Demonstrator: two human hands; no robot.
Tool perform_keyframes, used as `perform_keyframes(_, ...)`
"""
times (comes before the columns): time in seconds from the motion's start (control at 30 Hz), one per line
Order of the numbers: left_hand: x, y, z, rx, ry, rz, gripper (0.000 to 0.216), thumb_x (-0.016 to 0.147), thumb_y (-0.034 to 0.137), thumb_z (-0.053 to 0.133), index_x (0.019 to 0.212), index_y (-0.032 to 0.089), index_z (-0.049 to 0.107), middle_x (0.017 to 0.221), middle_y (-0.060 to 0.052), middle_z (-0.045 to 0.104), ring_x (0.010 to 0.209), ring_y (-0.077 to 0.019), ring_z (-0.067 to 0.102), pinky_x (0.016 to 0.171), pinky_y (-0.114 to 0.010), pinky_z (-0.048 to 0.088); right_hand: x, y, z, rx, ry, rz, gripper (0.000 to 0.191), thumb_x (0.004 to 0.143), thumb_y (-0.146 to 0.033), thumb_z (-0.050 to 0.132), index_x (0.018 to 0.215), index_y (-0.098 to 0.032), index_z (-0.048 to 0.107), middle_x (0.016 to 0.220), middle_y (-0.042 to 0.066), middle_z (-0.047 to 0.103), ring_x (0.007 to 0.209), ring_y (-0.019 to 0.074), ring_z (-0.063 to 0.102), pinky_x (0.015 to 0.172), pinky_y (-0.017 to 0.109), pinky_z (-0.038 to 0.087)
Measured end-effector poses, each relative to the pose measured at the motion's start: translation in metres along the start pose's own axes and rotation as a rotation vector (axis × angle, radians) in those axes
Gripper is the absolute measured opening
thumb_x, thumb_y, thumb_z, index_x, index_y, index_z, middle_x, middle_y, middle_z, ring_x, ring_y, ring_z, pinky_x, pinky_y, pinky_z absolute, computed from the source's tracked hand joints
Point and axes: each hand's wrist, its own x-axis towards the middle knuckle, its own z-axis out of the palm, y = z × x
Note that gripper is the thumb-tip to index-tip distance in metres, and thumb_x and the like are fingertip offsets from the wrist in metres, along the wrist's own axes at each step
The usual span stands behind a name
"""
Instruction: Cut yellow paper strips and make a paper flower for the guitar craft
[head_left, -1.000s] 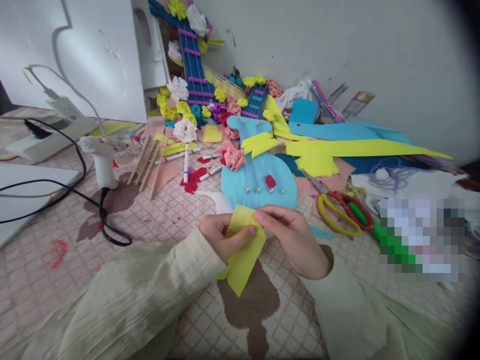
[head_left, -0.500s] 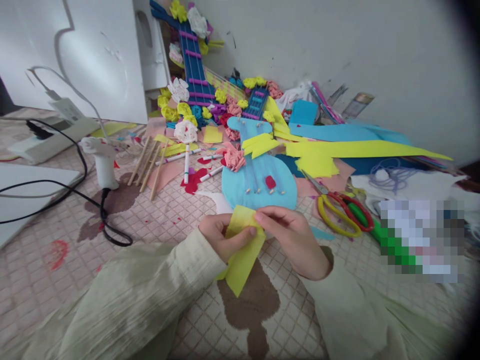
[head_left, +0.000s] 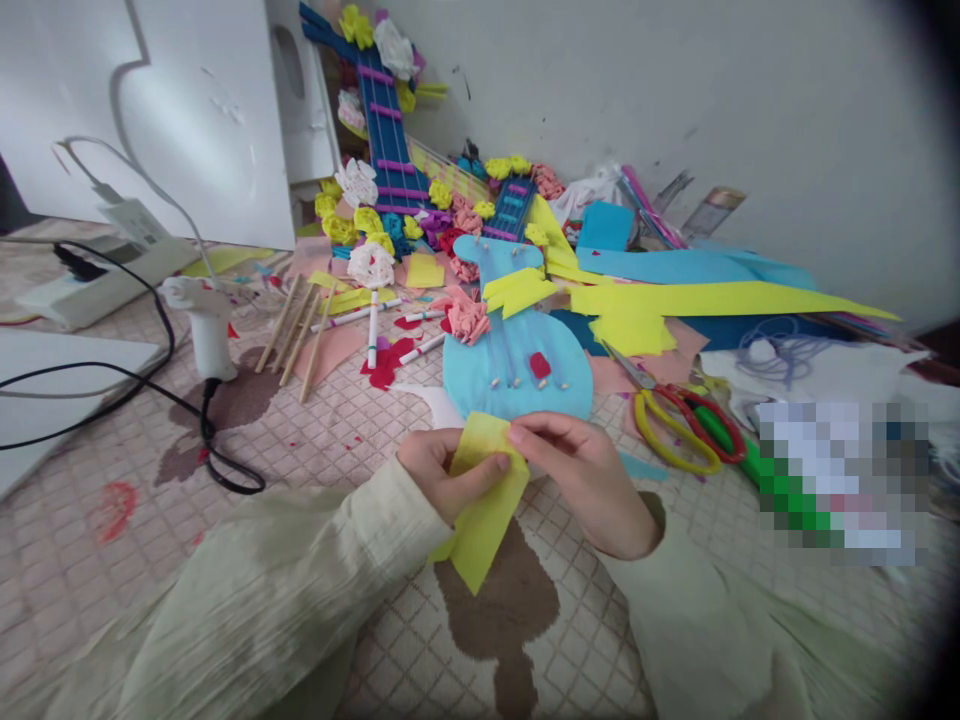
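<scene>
A strip of yellow crepe-like paper (head_left: 484, 520), folded over, is held between both hands above the patterned cloth. My left hand (head_left: 442, 475) grips its left side, thumb across the front and the other fingers hidden behind. At its upper right edge, my right hand (head_left: 589, 480) pinches the paper between thumb and fingertips. Just beyond my hands lies a light blue paper guitar (head_left: 555, 350) with strings, small pegs and a red patch. A pink paper flower (head_left: 469, 318) rests against its left side, and short yellow strips (head_left: 521, 290) lie across its neck.
Scissors (head_left: 675, 420) with yellow and red handles lie at right. A white glue gun (head_left: 206, 325) with a black cord stands at left, near wooden sticks (head_left: 296, 335) and markers (head_left: 373, 330). Dark blue guitars (head_left: 390, 140) and paper flowers lean at the back. Long yellow paper (head_left: 735, 299) stretches rightward.
</scene>
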Motion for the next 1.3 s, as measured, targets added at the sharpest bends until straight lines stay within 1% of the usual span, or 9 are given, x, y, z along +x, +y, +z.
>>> perform_keyframes(0.1,0.002,-0.002,0.0,0.021,0.009,0.008,0.026,0.063,0.038,0.059,0.06,0.013,0.059,0.05,-0.001,0.057,0.043,-0.0095,0.049,0.038,-0.019,0.037,0.0,0.001,0.0,-0.016,0.001,-0.031,0.017,0.07,-0.037,0.063,0.072,-0.021,0.067,0.07,0.001,0.065,0.066,0.0133,0.056,0.059,0.025,0.047)
perform_keyframes(0.23,0.004,-0.004,-0.002,0.04,-0.004,0.003,0.026,0.062,0.04,0.059,0.061,0.013,0.06,0.051,-0.001,0.059,0.043,-0.0106,0.051,0.038,-0.02,0.039,0.001,0.0,0.0,-0.055,0.004,-0.048,0.018,0.07,-0.037,0.062,0.073,-0.02,0.067,0.071,0.001,0.066,0.066,0.0142,0.058,0.058,0.026,0.048)
perform_keyframes(0.43,0.003,-0.001,-0.002,0.091,0.048,-0.004,0.026,0.064,0.038,0.059,0.059,0.013,0.06,0.049,-0.001,0.057,0.042,-0.0093,0.049,0.037,-0.018,0.036,0.0,-0.001,0.0,-0.074,0.026,-0.073,0.016,0.07,-0.036,0.062,0.074,-0.02,0.067,0.074,0.001,0.068,0.068,0.0144,0.06,0.064,0.027,0.05)
perform_keyframes(0.63,0.004,0.0,-0.003,0.121,0.055,-0.002,0.026,0.065,0.038,0.059,0.058,0.013,0.06,0.047,-0.001,0.056,0.04,-0.009,0.048,0.035,-0.017,0.033,0.001,0.0,-0.001,-0.062,0.002,-0.027,0.016,0.068,-0.034,0.065,0.071,-0.019,0.066,0.07,0.001,0.067,0.064,0.0144,0.06,0.06,0.026,0.05)
perform_keyframes(0.73,0.005,-0.001,-0.004,0.157,0.067,-0.002,0.024,0.065,0.037,0.059,0.059,0.013,0.06,0.049,-0.001,0.058,0.042,-0.0095,0.049,0.036,-0.017,0.035,0.002,0.0,-0.001,-0.09,-0.004,-0.041,0.014,0.068,-0.032,0.065,0.07,-0.018,0.066,0.068,0.001,0.067,0.063,0.0142,0.06,0.061,0.027,0.05)
perform_keyframes(0.87,0.006,-0.001,-0.004,0.162,0.069,-0.007,0.026,0.065,0.038,0.059,0.057,0.013,0.059,0.047,-0.001,0.056,0.041,-0.0089,0.048,0.035,-0.017,0.034,0.002,0.0,-0.001,-0.118,0.009,-0.054,0.017,0.069,-0.035,0.062,0.071,-0.018,0.065,0.069,0.002,0.067,0.063,0.0146,0.06,0.06,0.027,0.05)
perform_keyframes(1.07,0.007,0.002,-0.007,0.118,0.079,-0.001,0.027,0.064,0.039,0.06,0.057,0.012,0.06,0.045,0.001,0.052,0.04,-0.0075,0.045,0.035,-0.017,0.03,0.002,-0.001,-0.003,-0.093,-0.095,0.0,0.018,0.07,-0.035,0.063,0.073,-0.017,0.066,0.07,0.003,0.066,0.065,0.0147,0.06,0.062,0.028,0.05)
perform_keyframes(1.2,0.007,0.005,-0.01,0.09,0.087,-0.004,0.026,0.062,0.038,0.062,0.058,0.012,0.061,0.046,0.001,0.053,0.04,-0.0082,0.046,0.036,-0.017,0.032,0.002,-0.002,-0.003,-0.087,-0.072,-0.006,0.018,0.069,-0.035,0.064,0.073,-0.017,0.066,0.07,0.002,0.066,0.064,0.0137,0.059,0.061,0.026,0.049)
perform_keyframes(1.3,0.008,0.006,-0.013,0.126,0.108,0.007,0.025,0.063,0.037,0.061,0.057,0.013,0.061,0.046,0.001,0.053,0.04,-0.008,0.045,0.036,-0.018,0.032,0.001,-0.003,-0.002,-0.061,-0.081,0.016,0.017,0.069,-0.034,0.064,0.075,-0.018,0.067,0.071,0.002,0.067,0.065,0.0133,0.06,0.061,0.025,0.05)
